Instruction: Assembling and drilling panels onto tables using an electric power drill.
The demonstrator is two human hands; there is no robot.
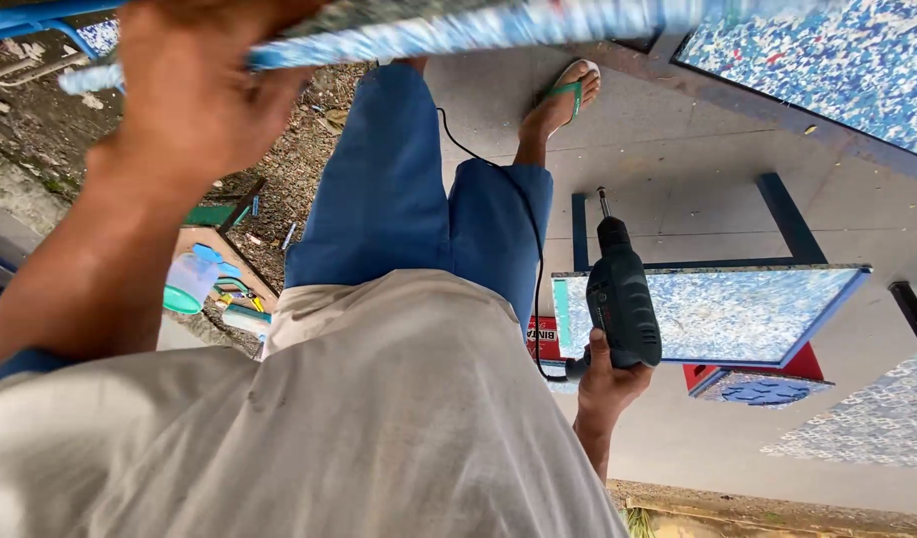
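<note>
A grey concrete floor (698, 169) fills the view, edged by gravelly ground (279, 169). Blue-speckled panels (738, 314) in blue frames are laid on it. A long speckled board (458, 25) is gripped by the left hand (194, 85), fingers clamped around it. A dark corded drill (620, 294) is held by the right hand (608, 384), fingers closed on its handle, above the panel.

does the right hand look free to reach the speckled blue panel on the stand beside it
Probably not freely: the right hand is wrapped around the dark green corded power drill. The speckled blue framed panel lies just beyond the drill with nothing between them, so it looks near enough.
</note>
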